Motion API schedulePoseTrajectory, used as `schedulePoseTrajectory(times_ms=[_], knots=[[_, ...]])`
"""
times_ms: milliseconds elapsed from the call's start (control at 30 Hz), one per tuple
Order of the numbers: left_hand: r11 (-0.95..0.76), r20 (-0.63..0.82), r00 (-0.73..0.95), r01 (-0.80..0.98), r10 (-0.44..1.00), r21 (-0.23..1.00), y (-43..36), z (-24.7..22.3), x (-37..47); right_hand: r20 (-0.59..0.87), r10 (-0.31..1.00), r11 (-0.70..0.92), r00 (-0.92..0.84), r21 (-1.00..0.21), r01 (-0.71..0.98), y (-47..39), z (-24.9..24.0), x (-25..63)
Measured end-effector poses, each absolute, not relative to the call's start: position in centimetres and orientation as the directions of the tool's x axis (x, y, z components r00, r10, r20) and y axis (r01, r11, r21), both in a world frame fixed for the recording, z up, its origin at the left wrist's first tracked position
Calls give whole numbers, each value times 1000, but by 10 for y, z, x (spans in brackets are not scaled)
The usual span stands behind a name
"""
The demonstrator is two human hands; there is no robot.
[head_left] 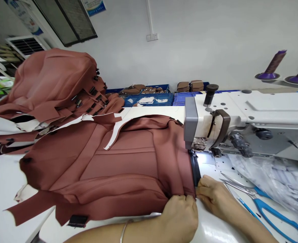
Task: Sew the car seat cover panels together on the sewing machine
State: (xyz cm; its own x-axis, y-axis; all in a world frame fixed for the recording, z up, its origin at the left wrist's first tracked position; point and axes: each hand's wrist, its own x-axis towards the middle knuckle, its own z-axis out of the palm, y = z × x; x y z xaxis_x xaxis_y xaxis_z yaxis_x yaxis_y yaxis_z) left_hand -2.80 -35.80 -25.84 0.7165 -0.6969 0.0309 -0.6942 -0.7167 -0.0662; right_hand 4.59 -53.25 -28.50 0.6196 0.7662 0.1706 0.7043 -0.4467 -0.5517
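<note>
A reddish-brown leather-like seat cover (123,165) lies spread over the white table, its right edge reaching under the head of a sewing machine (255,108). Along that edge runs a black strip (196,170), its far end by the presser foot. My left hand (180,216) is closed in a fist on the cover's near right corner. Just right of it, my right hand (211,193) pinches the near end of the edge where the black strip ends. The fingertips of both hands are partly hidden.
Blue-handled scissors (262,206) lie right of my right hand, beside a clear plastic bag (283,179) of white parts. More brown covers (55,81) are heaped at the back left. Blue crates (151,98) stand along the wall. Thread spools (275,65) rise behind the machine.
</note>
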Motion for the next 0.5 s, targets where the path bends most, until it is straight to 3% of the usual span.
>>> schedulePoseTrajectory(times_ms=[233, 400, 500], knots=[[-706, 22, 706, -705, -708, -71, -354, -253, -26, 442, 585, -573, 680, -368, 732, -518, -303, 37], [-711, 74, 707, -698, -703, -82, -358, -256, -25, 475, 761, -455, 443, -96, 885, -513, -294, 38], [-716, 102, 709, -690, -698, -105, -358, -251, -29, 451, 815, -388, 364, -42, 921, -510, -291, 36]])
